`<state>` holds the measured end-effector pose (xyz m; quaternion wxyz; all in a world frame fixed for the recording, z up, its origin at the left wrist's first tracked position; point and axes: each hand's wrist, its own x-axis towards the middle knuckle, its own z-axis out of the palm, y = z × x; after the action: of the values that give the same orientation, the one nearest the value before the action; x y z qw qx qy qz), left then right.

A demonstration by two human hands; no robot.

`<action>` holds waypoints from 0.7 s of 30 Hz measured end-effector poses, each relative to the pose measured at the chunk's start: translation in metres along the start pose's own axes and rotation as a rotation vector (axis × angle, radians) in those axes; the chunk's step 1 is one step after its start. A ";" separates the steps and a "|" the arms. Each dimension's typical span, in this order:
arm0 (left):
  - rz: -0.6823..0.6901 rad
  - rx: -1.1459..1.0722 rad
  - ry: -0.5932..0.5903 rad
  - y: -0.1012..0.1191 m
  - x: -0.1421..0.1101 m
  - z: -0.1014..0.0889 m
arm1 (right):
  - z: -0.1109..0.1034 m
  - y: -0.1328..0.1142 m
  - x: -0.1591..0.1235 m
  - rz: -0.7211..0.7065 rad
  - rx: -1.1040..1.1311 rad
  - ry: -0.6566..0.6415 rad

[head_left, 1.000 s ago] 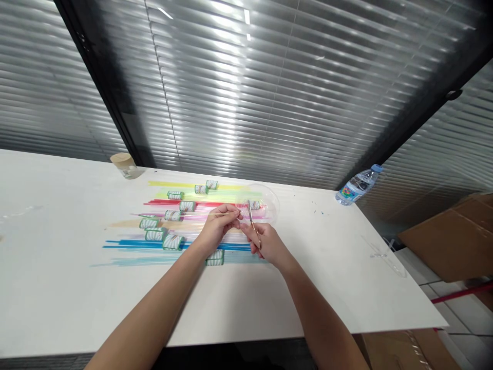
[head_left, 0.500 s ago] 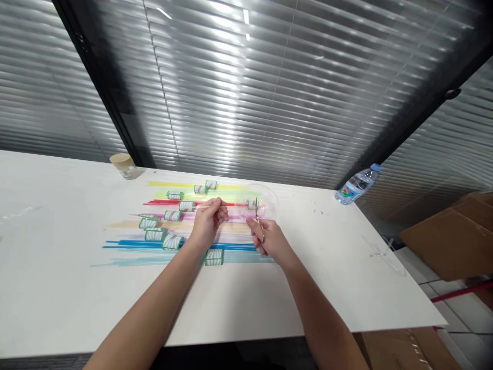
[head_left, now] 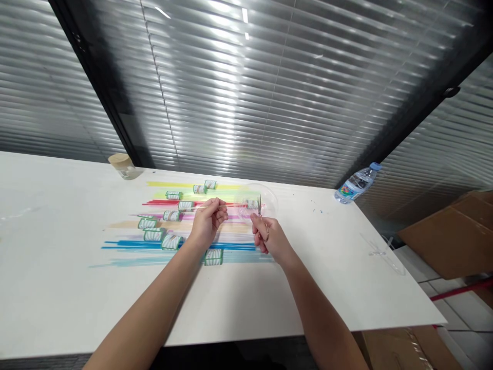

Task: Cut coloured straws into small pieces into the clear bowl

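No text is legible: printing on the label of the water bottle and the green-edged wraps around coloured strand bundles is too small.

Glare ctr of blinds; soft shadow on tbl.

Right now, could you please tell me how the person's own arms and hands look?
The left hand and right hand are ungloved. Both forearms are bare, with no sleeve, watch or bracelet showing; no ring or marking can be made out.

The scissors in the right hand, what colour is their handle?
The scissors have a coppery-gold handle, which shows best in the head view.
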<state>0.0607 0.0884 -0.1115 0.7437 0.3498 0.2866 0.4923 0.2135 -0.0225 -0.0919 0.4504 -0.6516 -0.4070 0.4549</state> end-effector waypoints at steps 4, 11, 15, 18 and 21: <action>-0.003 -0.020 0.007 0.001 0.000 0.001 | 0.001 -0.003 -0.003 0.039 -0.034 -0.048; -0.024 0.041 -0.049 0.001 -0.004 0.002 | 0.003 -0.004 -0.005 0.045 -0.054 -0.076; -0.033 0.050 -0.058 0.001 -0.004 0.002 | 0.002 -0.004 -0.005 0.054 -0.045 -0.069; -0.038 0.050 -0.068 0.001 -0.004 0.001 | 0.002 -0.003 -0.004 0.066 -0.043 -0.062; -0.037 0.055 -0.069 0.000 -0.004 0.000 | 0.003 -0.002 -0.003 0.071 -0.035 -0.060</action>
<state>0.0596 0.0849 -0.1108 0.7522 0.3815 0.2807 0.4582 0.2100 -0.0239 -0.0893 0.4101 -0.6594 -0.4048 0.4828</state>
